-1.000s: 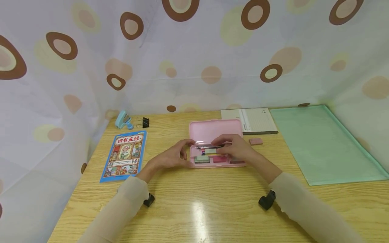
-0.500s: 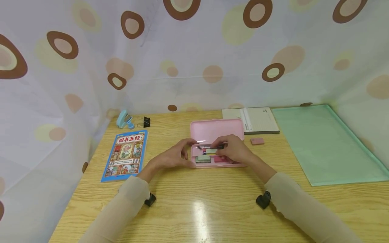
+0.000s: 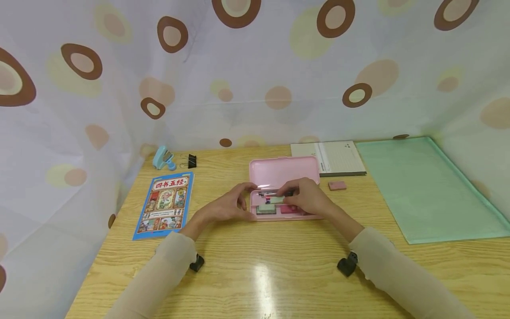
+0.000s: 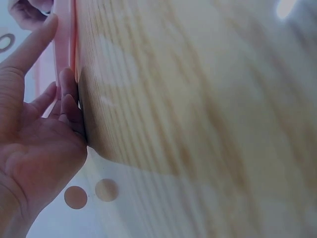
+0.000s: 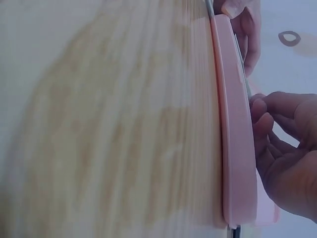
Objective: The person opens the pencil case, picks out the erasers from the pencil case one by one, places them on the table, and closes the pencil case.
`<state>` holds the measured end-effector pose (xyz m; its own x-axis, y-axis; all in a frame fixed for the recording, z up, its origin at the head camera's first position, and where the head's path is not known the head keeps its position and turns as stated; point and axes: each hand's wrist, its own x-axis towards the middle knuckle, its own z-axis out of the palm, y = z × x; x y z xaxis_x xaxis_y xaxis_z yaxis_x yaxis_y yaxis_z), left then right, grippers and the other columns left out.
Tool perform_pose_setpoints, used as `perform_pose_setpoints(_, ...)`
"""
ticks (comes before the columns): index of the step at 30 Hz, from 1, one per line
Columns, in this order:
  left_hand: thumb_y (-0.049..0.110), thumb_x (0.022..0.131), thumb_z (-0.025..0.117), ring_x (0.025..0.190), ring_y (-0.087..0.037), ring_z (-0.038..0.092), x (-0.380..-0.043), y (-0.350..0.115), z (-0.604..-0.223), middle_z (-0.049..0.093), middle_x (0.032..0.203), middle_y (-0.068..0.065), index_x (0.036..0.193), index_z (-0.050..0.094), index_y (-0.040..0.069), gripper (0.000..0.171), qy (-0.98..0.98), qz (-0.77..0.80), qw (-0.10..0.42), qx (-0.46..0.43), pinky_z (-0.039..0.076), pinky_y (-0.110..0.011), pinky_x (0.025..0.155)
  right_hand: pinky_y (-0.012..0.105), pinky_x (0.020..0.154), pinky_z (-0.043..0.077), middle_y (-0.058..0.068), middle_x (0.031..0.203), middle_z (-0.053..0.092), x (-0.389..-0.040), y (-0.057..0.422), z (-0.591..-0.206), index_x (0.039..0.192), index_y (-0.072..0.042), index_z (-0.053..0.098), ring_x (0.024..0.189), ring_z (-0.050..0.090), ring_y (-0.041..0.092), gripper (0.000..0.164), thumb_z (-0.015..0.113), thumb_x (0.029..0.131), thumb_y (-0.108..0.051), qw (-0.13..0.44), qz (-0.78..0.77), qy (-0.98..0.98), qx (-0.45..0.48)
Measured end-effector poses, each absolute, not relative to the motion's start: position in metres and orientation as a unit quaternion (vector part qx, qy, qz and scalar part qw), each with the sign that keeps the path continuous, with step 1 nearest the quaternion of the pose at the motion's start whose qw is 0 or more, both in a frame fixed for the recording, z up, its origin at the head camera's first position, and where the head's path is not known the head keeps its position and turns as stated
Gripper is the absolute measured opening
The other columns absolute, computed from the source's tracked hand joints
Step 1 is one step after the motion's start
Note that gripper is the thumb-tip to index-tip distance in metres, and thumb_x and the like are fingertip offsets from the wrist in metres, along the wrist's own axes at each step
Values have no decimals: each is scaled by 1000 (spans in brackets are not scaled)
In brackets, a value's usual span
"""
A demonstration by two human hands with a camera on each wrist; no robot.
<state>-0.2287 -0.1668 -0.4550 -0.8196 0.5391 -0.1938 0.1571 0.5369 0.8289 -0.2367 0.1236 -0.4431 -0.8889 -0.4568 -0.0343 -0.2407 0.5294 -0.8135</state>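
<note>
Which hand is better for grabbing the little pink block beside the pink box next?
Probably the right hand: it's over the pink box, close to the pink block. The left hand is farther away, at the box's left end.

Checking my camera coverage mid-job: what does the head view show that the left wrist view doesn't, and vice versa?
Only the head view: the blue book, light-blue tool, black binder clip, notebook, green mat, and the items inside the pink case.
Only the left wrist view: the palm side of the left hand.
Both: that hand, the right hand, the pink case, the wooden table and the patterned curtain.
</note>
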Motion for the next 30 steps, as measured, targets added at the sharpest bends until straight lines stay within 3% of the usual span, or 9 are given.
perform_pose_setpoints(10, 31, 84, 89, 94, -23, 52, -229, -169, -456, 54, 108, -10, 155, 37, 25, 88, 851, 430, 218, 210, 43, -38, 87, 30, 73, 49, 0, 99, 75, -235, 136, -441, 103, -16, 81, 83, 59, 18, 17, 73, 90, -8, 95, -427, 873, -215)
perform_pose_setpoints(20, 30, 84, 89, 94, -23, 51, -230, -167, -455, 53, 113, -10, 155, 38, 25, 88, 846, 436, 220, 211, 43, -38, 86, 30, 69, 55, 6, 101, 74, -239, 177, -437, 106, -14, 79, 82, 68, 22, 14, 71, 96, -9, 86, -469, 859, -188)
perform_pose_setpoints(26, 29, 84, 89, 95, -23, 50, -230, -167, -457, 52, 117, -11, 154, 39, 24, 87, 846, 438, 219, 211, 42, -38, 86, 30, 70, 55, 16, 95, 75, -242, 217, -433, 110, -10, 78, 81, 70, 32, 14, 69, 99, -10, 64, -482, 854, -186)
perform_pose_setpoints(30, 29, 84, 89, 95, -23, 51, -230, -167, -457, 53, 116, -10, 154, 39, 25, 86, 846, 439, 221, 207, 42, -38, 86, 22, 75, 53, 16, 103, 76, -243, 242, -430, 113, -7, 77, 87, 71, 24, 16, 68, 101, -14, 37, -466, 867, -173)
